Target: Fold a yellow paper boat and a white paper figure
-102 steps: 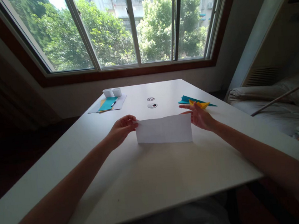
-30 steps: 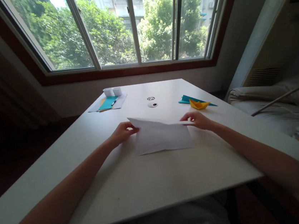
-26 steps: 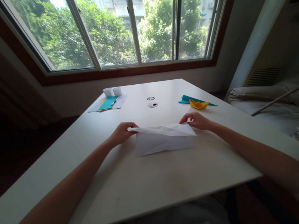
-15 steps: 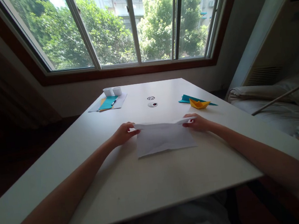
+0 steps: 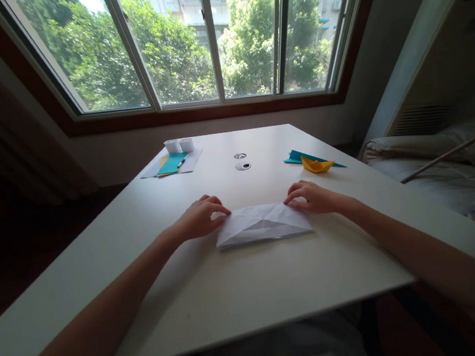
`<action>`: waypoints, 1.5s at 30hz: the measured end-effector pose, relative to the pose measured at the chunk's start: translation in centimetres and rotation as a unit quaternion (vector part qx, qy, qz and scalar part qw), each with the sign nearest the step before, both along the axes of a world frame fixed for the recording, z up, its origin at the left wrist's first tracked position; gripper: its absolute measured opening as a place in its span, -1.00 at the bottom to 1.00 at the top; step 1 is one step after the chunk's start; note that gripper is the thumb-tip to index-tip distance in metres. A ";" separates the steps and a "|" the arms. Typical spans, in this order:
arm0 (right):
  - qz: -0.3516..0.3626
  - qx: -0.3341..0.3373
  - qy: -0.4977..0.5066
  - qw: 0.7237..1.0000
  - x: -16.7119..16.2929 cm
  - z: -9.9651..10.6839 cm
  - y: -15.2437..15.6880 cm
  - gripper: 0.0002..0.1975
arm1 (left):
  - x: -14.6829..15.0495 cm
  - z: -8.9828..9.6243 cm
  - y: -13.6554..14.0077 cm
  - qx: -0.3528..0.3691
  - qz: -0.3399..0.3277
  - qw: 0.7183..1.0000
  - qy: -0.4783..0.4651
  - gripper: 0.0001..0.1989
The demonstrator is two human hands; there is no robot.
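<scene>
A folded sheet of white paper (image 5: 264,224) lies on the white table, its front flaps slanting in toward the middle and its near edge slightly raised. My left hand (image 5: 201,217) holds the paper's far left corner, thumb and fingers closed together there. At the far right corner, my right hand (image 5: 313,197) grips the same sheet with fingertips and thumb. Between the two hands the far edge of the paper runs nearly straight.
Beyond my right hand stand a yellow paper boat (image 5: 318,165) and a teal paper plane (image 5: 299,156). Two round patterned pieces (image 5: 243,166) lie mid-table. At the far left are teal paper (image 5: 171,164), a pen (image 5: 183,160) and white paper boxes (image 5: 179,146).
The far edge of the paper, held up before, has come down and toward me, so the sheet lies folded flatter. Both hands have shifted their grip to its far corners.
</scene>
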State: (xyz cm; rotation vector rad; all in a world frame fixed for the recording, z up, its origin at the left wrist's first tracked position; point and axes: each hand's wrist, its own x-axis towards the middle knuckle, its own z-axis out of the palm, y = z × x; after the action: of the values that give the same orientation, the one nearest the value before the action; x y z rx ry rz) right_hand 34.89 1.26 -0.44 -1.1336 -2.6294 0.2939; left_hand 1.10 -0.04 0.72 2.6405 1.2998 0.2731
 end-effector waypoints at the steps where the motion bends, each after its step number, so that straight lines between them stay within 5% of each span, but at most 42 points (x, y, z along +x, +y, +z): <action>1: -0.001 0.012 -0.012 1.000 -0.2 0.2 -0.2 -0.72 | 0.4 0.2 -0.3 0.021 0.015 0.999 0.022 -0.68; 15: -0.007 0.053 -0.063 0.997 -0.9 0.5 -0.6 -0.64 | 1.3 1.5 -1.5 0.089 0.159 0.971 0.156 -0.43; 19: 0.003 0.064 -0.069 0.996 -1.4 0.7 -0.9 -0.67 | 2.9 1.0 -2.4 0.155 0.052 0.980 0.114 -0.55; 22: 0.025 0.077 -0.082 0.993 -2.3 0.7 -1.3 -0.68 | 4.4 0.2 -3.0 0.107 -0.086 0.988 0.075 -0.61; 27: 0.033 0.081 -0.073 0.994 -4.9 0.7 -2.7 -0.65 | 5.9 -0.9 -3.4 0.067 -0.052 0.996 0.039 -0.67; 37: 0.029 -0.071 -0.081 0.994 -6.7 -0.1 -3.7 -0.35 | 5.8 -1.9 -3.0 -0.039 -0.010 0.996 0.083 -0.28; 45: -0.018 -0.188 -0.159 0.969 -2.6 0.5 -2.2 0.01 | 3.8 -1.0 -2.6 -0.112 0.016 0.981 0.157 -0.01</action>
State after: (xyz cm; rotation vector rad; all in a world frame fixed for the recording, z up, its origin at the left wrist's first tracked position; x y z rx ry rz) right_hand 32.31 -0.93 0.08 -1.4504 -2.9060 0.6805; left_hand 4.91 -2.64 -0.29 2.5396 1.3692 -0.2833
